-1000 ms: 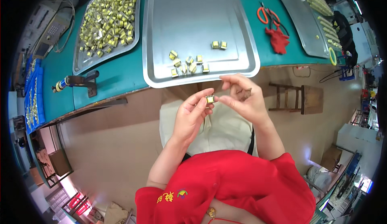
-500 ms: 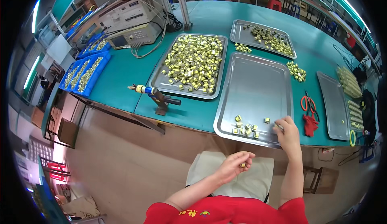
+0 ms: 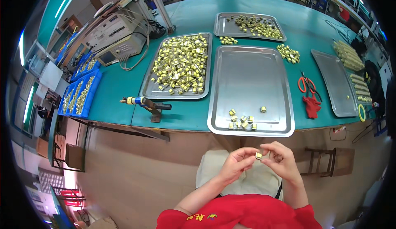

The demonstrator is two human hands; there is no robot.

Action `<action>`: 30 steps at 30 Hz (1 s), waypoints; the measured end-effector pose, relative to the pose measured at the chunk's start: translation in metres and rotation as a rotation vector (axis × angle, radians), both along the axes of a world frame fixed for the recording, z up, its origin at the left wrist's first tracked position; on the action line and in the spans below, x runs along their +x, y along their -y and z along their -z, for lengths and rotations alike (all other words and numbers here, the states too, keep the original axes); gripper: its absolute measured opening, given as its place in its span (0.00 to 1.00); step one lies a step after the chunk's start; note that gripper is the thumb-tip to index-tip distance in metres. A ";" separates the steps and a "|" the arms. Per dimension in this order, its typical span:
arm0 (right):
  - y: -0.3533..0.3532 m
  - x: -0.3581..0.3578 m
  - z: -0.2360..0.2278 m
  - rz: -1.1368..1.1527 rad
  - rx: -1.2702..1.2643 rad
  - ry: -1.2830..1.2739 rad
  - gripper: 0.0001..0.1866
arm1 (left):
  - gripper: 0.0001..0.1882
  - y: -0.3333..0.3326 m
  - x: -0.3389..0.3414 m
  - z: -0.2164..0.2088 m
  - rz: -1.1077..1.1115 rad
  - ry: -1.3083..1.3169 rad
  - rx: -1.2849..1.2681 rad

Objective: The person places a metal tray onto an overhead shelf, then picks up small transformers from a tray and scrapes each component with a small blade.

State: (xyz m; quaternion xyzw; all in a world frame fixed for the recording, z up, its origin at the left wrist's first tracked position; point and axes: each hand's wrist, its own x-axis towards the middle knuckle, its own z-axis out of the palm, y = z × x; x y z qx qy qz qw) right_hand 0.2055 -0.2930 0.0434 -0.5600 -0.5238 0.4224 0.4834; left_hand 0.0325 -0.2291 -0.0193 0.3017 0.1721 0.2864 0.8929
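Both my hands are raised in front of my chest, below the table edge. My left hand [image 3: 234, 163] and my right hand [image 3: 281, 159] pinch one small gold-coloured block [image 3: 258, 156] between their fingertips. Ahead on the teal table lies a steel tray [image 3: 251, 64] that is mostly bare, with a small cluster of the same gold blocks [image 3: 242, 121] near its front edge. To its left a second tray [image 3: 178, 63] is heaped with many gold blocks.
A third tray of gold parts [image 3: 251, 24] sits at the back, and a loose pile [image 3: 288, 53] lies right of it. Orange scissors [image 3: 307, 85] and a red cloth [image 3: 312, 106] lie right of the bare tray. A clamp-mounted tool [image 3: 146, 103] stands at the table's front edge; blue bins [image 3: 80, 89] are far left.
My right hand came back from the tray's front edge and met my left hand at chest height; both now hold one gold block. The view also tilted down.
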 end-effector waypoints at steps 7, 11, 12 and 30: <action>0.004 -0.014 0.028 0.169 0.062 -0.165 0.17 | 0.15 0.006 0.007 -0.010 -0.172 -0.165 0.193; 0.000 -0.015 0.034 0.197 0.100 -0.172 0.16 | 0.16 0.004 0.005 -0.010 -0.207 -0.264 0.290; -0.002 -0.014 0.037 0.206 0.077 -0.177 0.16 | 0.16 0.002 0.006 -0.007 -0.214 -0.262 0.316; 0.009 -0.017 0.044 0.197 0.060 -0.255 0.14 | 0.15 0.006 0.004 -0.007 -0.165 -0.268 0.205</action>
